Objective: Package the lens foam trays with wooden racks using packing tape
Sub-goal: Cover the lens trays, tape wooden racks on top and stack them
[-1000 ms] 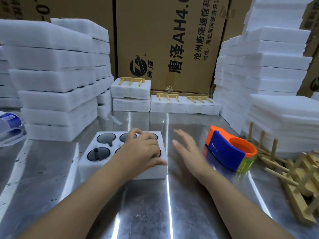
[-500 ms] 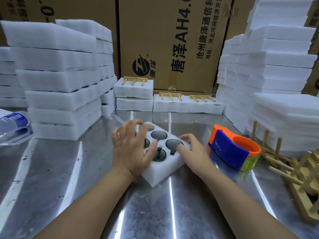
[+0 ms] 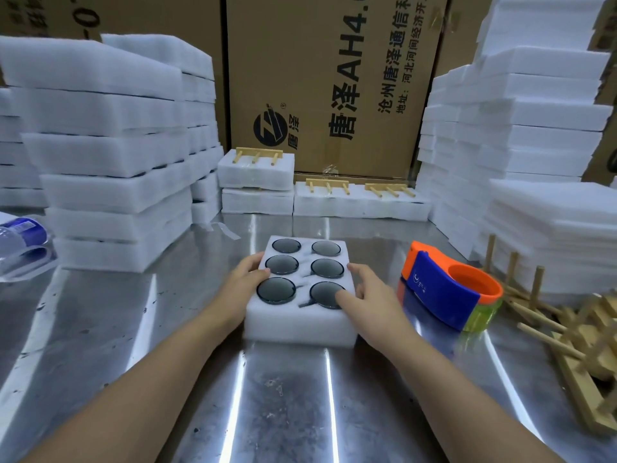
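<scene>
From my station I see both forearms stretch from the near edge of the steel table [image 3: 283,396] toward the middle, almost parallel, wrists low over the surface. They meet at the foam tray [image 3: 300,324], which lies flat on the table at the centre, its long side running near to far. Six dark round lenses [image 3: 326,268] sit in its pockets, two across and three deep.

My left hand [image 3: 242,285] clasps the tray's left side, palm against the wall, fingertips curled up over the top edge beside the middle-left lens. My right hand [image 3: 370,295] grips the right side: the thumb lies across the top at the near-right lens, and the other fingers run along the right wall toward the far end.

The orange and blue tape dispenser [image 3: 444,289] stands just right of the right hand, not touching it. Loose wooden racks [image 3: 572,375] lie in a pile farther right, near the table's edge.
</scene>
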